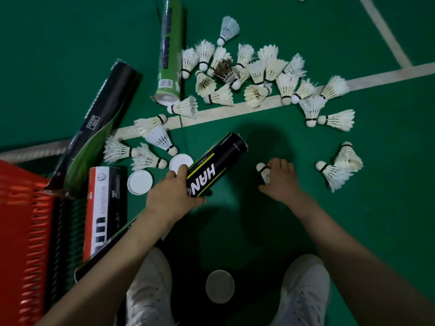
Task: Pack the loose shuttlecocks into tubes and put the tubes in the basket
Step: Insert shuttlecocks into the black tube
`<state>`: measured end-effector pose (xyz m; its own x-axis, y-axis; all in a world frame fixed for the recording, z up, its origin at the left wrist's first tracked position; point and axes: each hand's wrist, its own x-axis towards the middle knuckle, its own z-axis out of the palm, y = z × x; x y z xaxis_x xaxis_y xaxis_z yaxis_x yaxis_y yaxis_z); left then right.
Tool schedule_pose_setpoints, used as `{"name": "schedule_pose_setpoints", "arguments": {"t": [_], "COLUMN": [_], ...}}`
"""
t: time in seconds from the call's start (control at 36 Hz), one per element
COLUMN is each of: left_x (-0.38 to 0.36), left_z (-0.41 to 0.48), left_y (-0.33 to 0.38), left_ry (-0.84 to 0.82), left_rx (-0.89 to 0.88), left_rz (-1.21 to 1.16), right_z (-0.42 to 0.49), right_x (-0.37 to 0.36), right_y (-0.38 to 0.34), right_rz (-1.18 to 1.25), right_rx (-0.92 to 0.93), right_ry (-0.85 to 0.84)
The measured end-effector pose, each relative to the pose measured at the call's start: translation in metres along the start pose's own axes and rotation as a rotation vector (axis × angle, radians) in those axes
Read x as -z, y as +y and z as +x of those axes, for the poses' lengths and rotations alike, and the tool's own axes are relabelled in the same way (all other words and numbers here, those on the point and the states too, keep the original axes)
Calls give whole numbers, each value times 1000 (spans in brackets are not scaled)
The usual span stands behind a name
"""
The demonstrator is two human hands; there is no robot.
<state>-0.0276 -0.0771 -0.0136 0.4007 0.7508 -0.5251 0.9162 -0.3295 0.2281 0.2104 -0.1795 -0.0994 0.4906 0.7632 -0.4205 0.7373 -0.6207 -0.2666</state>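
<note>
My left hand [173, 192] grips the lower end of a black tube with yellow stripes [217, 164], tilted with its open end pointing up and right, feathers showing at that mouth. My right hand [281, 178] holds a white shuttlecock [264, 172] against the green floor, cork end pointing up-left. Several loose white shuttlecocks [256, 74] lie scattered along the white court line, with more at left [146, 149] and two at right [339, 165]. A red basket [22, 222] stands at the left edge.
A green tube [169, 50] lies open-ended at top centre. A long black tube [98, 116] leans on the basket; a red, white and black tube [102, 208] lies beside it. White lids [140, 182] [180, 162] [220, 286] lie on the floor. My white shoes [306, 292] are at the bottom.
</note>
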Motion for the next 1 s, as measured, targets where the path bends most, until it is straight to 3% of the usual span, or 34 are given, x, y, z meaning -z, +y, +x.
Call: {"name": "schedule_pose_setpoints", "arguments": {"t": [0.06, 0.19, 0.33, 0.47, 0.67, 0.86, 1.0], "left_x": [0, 5, 17, 27, 39, 33, 25], "left_z": [-2, -5, -11, -17, -17, -21, -16], "left_y": [-3, -8, -14, -25, -30, -20, -13], "left_ry": [-9, -14, 23, 63, 104, 137, 124], "left_rx": [1, -9, -15, -54, -156, -188, -209], "left_rz": [2, -1, -17, 41, 72, 40, 69], "right_z": [2, 11, 16, 14, 12, 10, 8], "right_x": [1, 27, 69, 85, 90, 90, 75], "right_y": [-1, -22, -51, -59, -64, -80, -82], "right_rz": [135, 608, 1039, 1073, 936, 1248, 1072], "right_rx": [-27, -58, -34, 20, 109, 78, 100], "right_ry": [1, 203, 150, 134, -174, -231, -349]}}
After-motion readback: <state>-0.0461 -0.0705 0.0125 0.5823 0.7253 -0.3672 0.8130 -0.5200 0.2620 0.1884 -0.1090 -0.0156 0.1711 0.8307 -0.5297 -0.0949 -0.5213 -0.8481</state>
